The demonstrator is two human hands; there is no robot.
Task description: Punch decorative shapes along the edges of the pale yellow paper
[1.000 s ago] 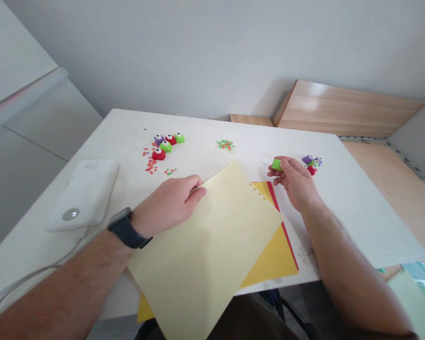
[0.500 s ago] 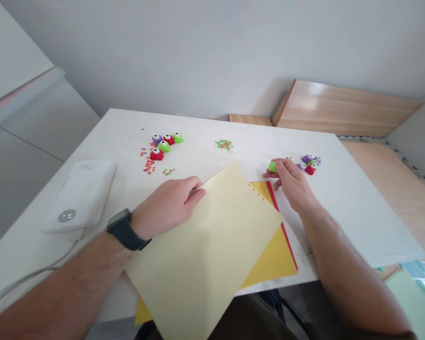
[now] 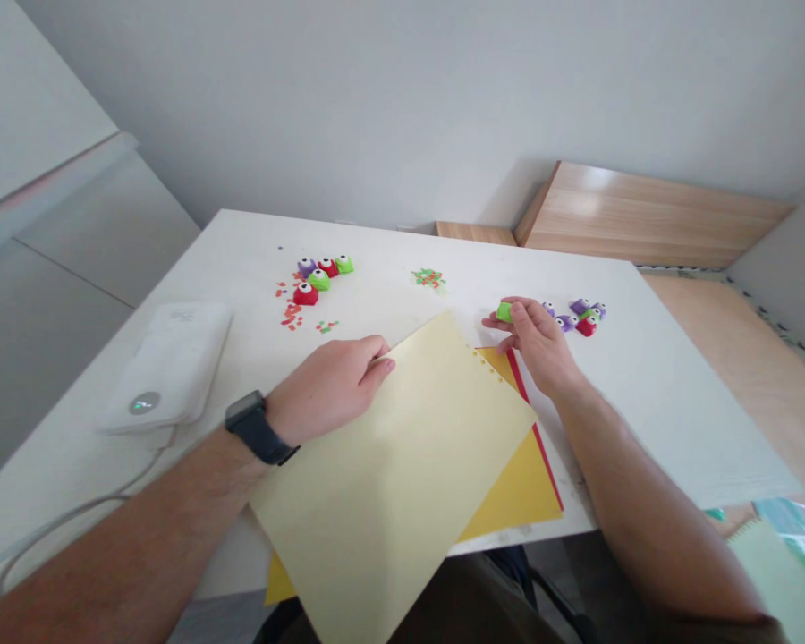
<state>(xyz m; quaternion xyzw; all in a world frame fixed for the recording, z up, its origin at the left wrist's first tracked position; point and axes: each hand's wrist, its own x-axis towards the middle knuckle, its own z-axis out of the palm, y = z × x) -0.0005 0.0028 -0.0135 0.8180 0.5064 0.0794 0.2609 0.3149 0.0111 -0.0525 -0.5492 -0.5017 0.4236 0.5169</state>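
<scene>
My right hand (image 3: 540, 344) has its fingers closed on a green craft punch (image 3: 504, 312), 1 o'clock on the desk (image 3: 650, 420); my left hand (image 3: 326, 389) pinches the edge of a pale yellow sheet (image 3: 389, 474), 6 o'clock.

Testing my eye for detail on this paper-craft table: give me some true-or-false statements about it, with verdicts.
The right hand grips a small green plastic craft punch: true.
The left hand holds a red craft punch: false; its fingers are at the edge of a pale yellow paper sheet.
The pale yellow sheet overlaps a deeper yellow sheet: true.
A black smartwatch is on the right wrist: false; the black smartwatch is on the left wrist.
A white rounded device lies on the pale yellow sheet: false; the white rounded device lies on the white table, left of the sheet.
</scene>
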